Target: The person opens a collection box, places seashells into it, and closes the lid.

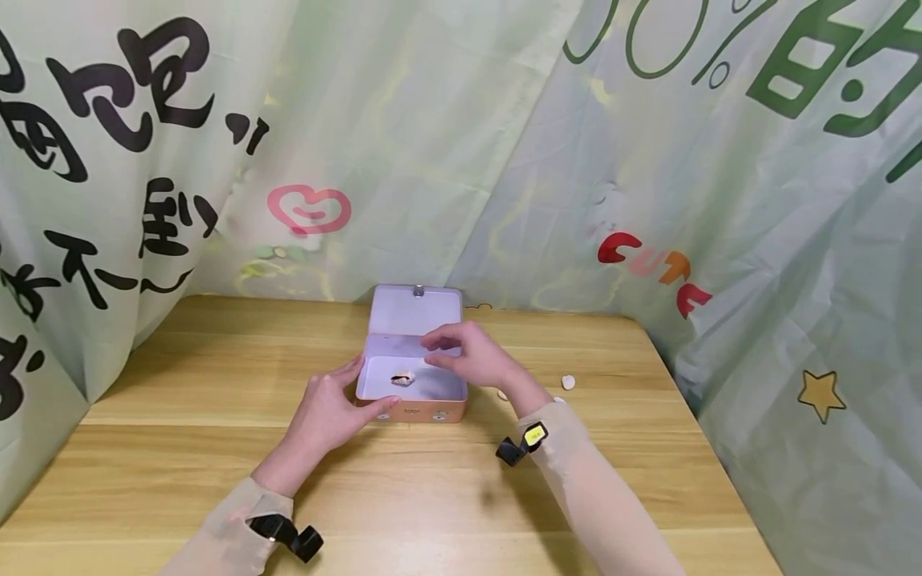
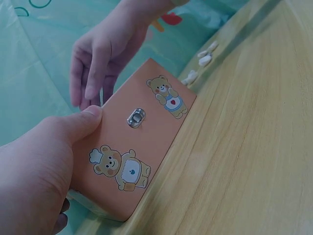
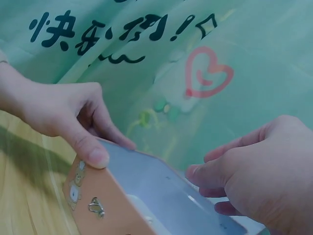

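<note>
A hinged tin box with its lid raised stands on the table. It is lilac inside; the orange front carries printed bears and a metal catch. My left hand grips the box at its left front corner, thumb over the front rim and fingers along the side. Over the box's right part hovers my right hand, fingers loosely bent, with nothing visible in it. A small pale and dark object lies inside on the bottom; its kind is too small to tell.
To the right of the box, several small whitish pieces lie on the wooden table, one farther out. A printed cloth hangs behind the table and along both sides.
</note>
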The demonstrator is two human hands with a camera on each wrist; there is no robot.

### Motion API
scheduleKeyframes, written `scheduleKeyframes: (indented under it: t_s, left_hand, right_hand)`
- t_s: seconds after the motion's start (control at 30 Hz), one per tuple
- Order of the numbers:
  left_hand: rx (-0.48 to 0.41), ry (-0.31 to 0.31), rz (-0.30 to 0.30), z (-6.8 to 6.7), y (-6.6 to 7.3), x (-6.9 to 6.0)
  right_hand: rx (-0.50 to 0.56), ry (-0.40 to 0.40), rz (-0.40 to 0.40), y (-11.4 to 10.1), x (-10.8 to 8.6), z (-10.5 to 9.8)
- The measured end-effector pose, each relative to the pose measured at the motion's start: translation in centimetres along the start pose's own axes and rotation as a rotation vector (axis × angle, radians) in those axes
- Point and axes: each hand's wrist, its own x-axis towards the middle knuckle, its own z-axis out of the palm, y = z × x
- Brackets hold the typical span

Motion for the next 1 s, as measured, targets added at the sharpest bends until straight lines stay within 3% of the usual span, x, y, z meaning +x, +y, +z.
scheduleKeyframes:
  t_s: [0.47, 0.73, 1.0]
  left_hand:
    - [0.003, 0.002, -0.015, -0.1, 0.0, 0.0]
    - [-0.001, -0.004, -0.016, -0.2, 0.0, 0.0]
    - [-0.013, 0.001, -0.003, -0.1, 0.0, 0.0]
  right_hand:
    - [0.004, 0.11, 0.026, 0.2, -4.0, -3.5]
    - [-0.019, 0.165, 0.067, 2.1, -6.2, -4.8]
    - [-0.016, 0.183, 0.17, 4.1, -8.0, -5.4]
